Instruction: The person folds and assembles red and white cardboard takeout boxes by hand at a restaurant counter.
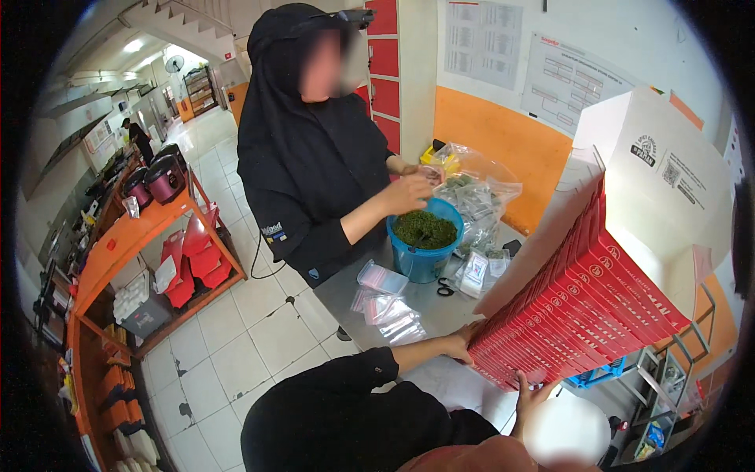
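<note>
A tall nested stack of red cardboard boxes (pixel 566 303), white inside and with an upright white flap on the outermost one, leans across the right side of the view. My left hand (pixel 458 344) grips the stack's lower left edge, fingers partly hidden against it. Lower down and to the right, my right hand (pixel 533 397) holds its bottom edge with fingers spread along the boxes. Just left of the stack, a pair of scissors (pixel 446 288) with dark handles lies on the metal table (pixel 346 303). Clear plastic zip bags (pixel 387 303) are spread near my left forearm.
Across the table a co-worker in black holds their hands (pixel 409 189) above a blue bucket (pixel 425 263) of chopped green leaves. A large plastic bag (pixel 480 197) of small packets stands beside it. An orange shelf (pixel 145 236) with rice cookers is at left; a metal rack (pixel 668 377) is right.
</note>
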{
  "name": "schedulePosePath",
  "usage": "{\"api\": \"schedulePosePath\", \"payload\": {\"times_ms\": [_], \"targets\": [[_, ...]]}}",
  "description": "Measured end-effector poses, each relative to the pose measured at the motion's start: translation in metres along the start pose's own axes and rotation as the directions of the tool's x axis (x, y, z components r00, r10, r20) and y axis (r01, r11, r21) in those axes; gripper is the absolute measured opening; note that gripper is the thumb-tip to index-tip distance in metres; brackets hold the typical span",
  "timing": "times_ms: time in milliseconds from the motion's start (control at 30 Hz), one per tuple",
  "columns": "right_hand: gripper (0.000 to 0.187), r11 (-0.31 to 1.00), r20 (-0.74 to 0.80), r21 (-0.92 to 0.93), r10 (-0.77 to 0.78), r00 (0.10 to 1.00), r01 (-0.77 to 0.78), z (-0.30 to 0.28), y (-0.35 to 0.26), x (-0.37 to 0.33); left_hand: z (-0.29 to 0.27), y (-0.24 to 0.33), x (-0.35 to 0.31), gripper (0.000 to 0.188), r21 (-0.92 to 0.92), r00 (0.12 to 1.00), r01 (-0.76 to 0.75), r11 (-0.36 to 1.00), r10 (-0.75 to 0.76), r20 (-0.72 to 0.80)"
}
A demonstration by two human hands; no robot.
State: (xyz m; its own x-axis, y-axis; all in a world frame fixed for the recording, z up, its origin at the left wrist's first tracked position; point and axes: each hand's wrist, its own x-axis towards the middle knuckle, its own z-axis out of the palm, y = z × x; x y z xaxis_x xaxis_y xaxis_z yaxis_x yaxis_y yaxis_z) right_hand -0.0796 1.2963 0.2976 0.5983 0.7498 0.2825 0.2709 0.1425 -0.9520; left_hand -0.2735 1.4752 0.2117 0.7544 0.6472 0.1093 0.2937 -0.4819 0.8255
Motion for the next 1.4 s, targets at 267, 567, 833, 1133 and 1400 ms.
{"api": "schedulePosePath", "payload": {"times_ms": [267, 567, 833, 1133, 1400], "targets": [[0.113, 0.992, -0.024, -0.092, 0.082, 0.996, -0.084, -0.015, 0.029, -0.001, -0.005, 0.007, 0.005, 0.126, -0.047, 0.994, 0.033, 0.998, -0.028, 0.102], [0.114, 0.992, -0.012, 0.043, -0.115, 0.993, 0.116, -0.046, -0.061, 0.035, -0.025, 0.058, -0.021, 0.123, -0.118, 0.994, -0.112, 0.987, 0.111, -0.012], [0.111, 0.909, -0.014, 0.106, -0.404, 0.915, 0.403, -0.063, -0.151, 0.098, 0.002, 0.053, -0.017, 0.103, -0.109, 0.983, -0.017, 0.994, -0.004, -0.183], [0.109, 0.924, 0.065, 0.131, -0.370, 0.927, 0.360, -0.045, -0.143, 0.095, 0.013, 0.029, -0.016, 0.083, -0.186, 0.989, 0.051, 0.981, -0.076, -0.128], [0.109, 0.775, 0.072, -0.030, -0.628, 0.775, 0.631, -0.035, -0.143, 0.101, 0.011, 0.044, -0.018, 0.058, -0.319, 0.978, 0.132, 0.939, -0.176, -0.113]]}}
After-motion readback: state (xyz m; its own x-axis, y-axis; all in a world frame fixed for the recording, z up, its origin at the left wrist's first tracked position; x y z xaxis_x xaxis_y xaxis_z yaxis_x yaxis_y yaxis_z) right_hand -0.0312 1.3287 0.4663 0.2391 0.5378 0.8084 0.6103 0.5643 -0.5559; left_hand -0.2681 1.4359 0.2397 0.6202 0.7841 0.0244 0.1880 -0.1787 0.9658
